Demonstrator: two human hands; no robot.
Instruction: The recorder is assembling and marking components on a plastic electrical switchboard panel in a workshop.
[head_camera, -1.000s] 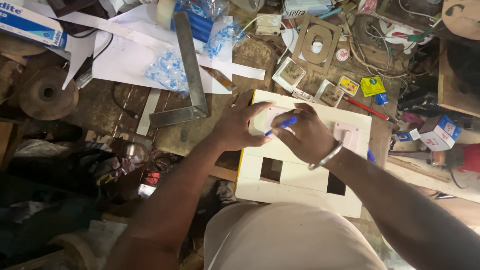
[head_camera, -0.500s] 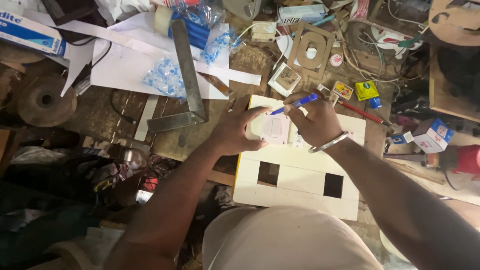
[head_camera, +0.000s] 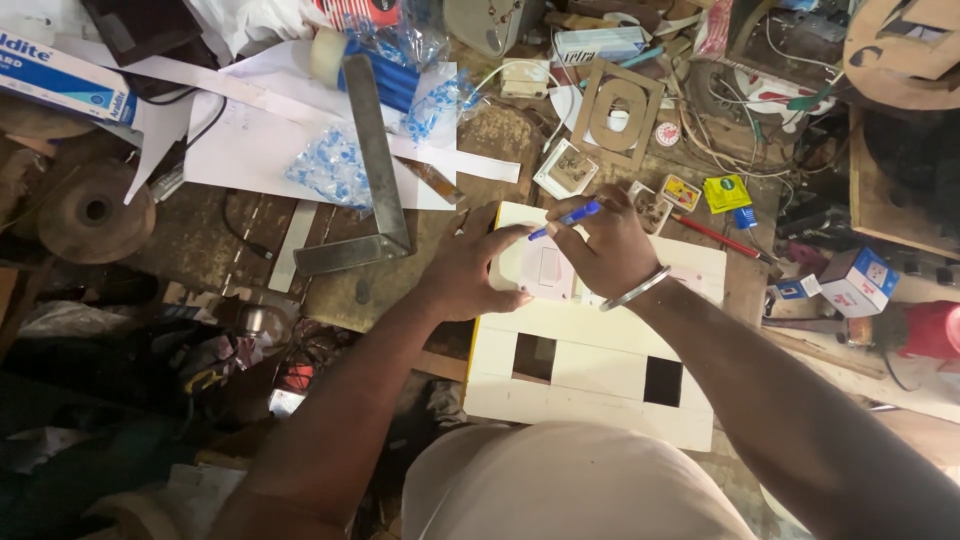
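Observation:
A white board (head_camera: 600, 390) with two square cut-outs lies on the workbench in front of me. A pale square switch plate (head_camera: 547, 272) rests on its far left part. My left hand (head_camera: 470, 268) presses down beside the plate, thumb and fingers around its left edge. Over the plate's right side, my right hand (head_camera: 605, 250) grips a blue pen (head_camera: 566, 218), its tip pointing left near the plate's top. A metal bangle sits on my right wrist.
A steel try square (head_camera: 368, 180) lies left of the board on white paper (head_camera: 250, 150). Switch parts (head_camera: 565, 170), a wooden frame (head_camera: 620, 115), a red pencil (head_camera: 715, 235), small boxes (head_camera: 860, 280), wires and plastic bags crowd the far side. A round metal disc (head_camera: 95, 212) sits at left.
The pen has swung from upright over the board to lying flatter, tip toward the left. Both hands stay at the switch plate; the view shifted slightly.

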